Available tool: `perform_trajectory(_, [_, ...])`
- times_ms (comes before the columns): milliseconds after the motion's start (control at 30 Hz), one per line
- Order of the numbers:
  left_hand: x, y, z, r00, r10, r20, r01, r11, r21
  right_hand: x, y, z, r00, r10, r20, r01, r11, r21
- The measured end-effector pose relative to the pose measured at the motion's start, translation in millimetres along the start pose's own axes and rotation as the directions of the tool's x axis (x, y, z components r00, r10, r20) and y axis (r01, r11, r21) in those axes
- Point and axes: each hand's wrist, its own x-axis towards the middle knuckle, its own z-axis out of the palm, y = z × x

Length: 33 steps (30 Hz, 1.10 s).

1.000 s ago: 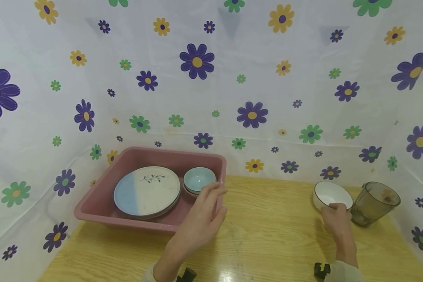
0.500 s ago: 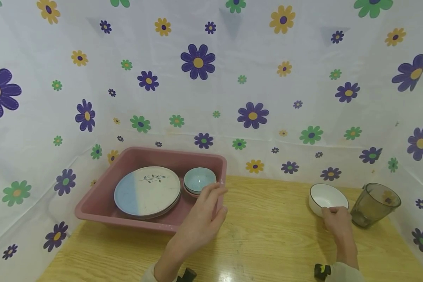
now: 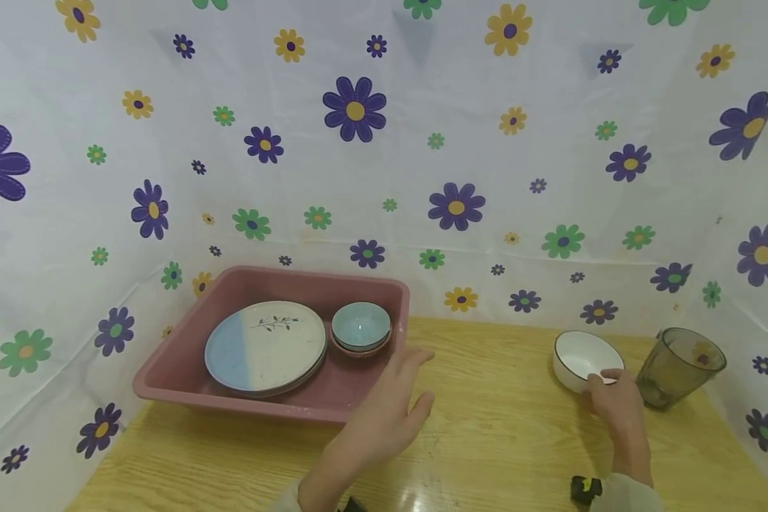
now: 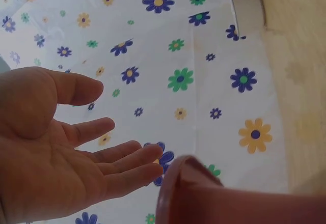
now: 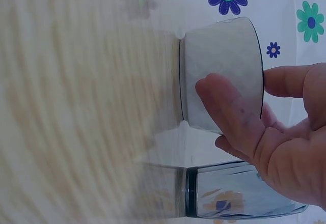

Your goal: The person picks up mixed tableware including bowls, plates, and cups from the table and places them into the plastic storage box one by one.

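Observation:
A white bowl (image 3: 579,355) with a dark rim stands upright at the right of the table, seemingly on the wood. My right hand (image 3: 619,405) pinches its near side, the thumb (image 5: 229,109) along the outer wall and fingers over the rim in the right wrist view. Just right of this hand is a smoky glass vessel (image 3: 681,366), apart from the bowl. My left hand (image 3: 387,412) is held open beside the near right corner of a pink tub (image 3: 185,395), its fingers loosely extended and holding nothing. Whether it touches the tub I cannot tell.
Inside the tub lie stacked plates (image 3: 281,348), the top one cream and blue, and a small stack of bowls (image 3: 360,327), the top one light blue. Wooden table (image 3: 486,412) stretches between tub and white bowl. A flowered sheet (image 3: 409,171) hangs behind and at both sides.
My right hand has slid the white bowl left, widening the gap to the glass vessel. The left hand has shifted slightly right and down, uncovering more of the small bowls.

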Motion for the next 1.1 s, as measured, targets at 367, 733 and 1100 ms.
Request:
perform_trajectory(367, [-2.1,2.2,10.0,1.0,-0.009,0.02,0.008,0.999,0.046,3,4,8,1.0,0.016,0.024,-0.023,0.941,0.336])
perform_trajectory(733, [-2.9,2.3,12.4,1.0,-0.002,0.018,0.001,0.998,0.059,11,5,6,0.986,0.051,0.159,-0.126,0.849,0.514])
perform_trajectory(1100, [-2.1,3.0,12.0,1.0,0.011,0.021,-0.012,0.997,0.072,13,6,7,0.984,0.093,0.153,-0.167,0.79,0.59])
